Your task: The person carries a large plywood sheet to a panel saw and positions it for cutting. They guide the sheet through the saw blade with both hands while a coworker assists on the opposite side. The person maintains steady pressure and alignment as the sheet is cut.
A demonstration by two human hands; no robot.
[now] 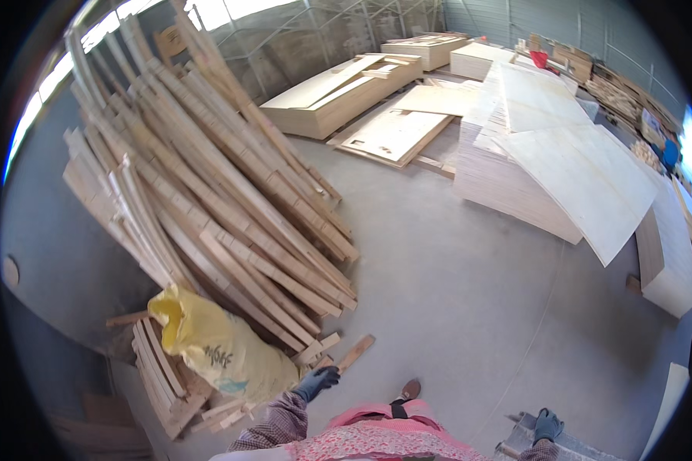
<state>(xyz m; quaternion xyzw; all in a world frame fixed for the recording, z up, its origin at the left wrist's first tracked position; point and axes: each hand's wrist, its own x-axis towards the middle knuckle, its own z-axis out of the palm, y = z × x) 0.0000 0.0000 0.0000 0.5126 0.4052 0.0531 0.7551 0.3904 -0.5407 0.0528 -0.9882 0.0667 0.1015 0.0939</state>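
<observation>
My left hand (317, 382), in a dark grey-blue work glove, is beside the lower end of a yellow woven sack (242, 355). Its fingers look loosely stretched, and no held thing shows in them. At lower right my right hand (547, 425), gloved alike, is closed at the top of a grey slatted object (569, 447), which the picture's lower edge cuts off. What its fingers grip is hidden. Short wood offcuts (356, 354) lie on the floor just past my left hand.
Long timber strips (215, 184) lean in a big pile at left. More short boards (158, 369) lie by the sack. Plywood stacks (507, 184) stand ahead and right, with loose sheets (592, 177) overhanging. Another panel stack (338, 92) is farther back. Grey floor (430, 261) lies between.
</observation>
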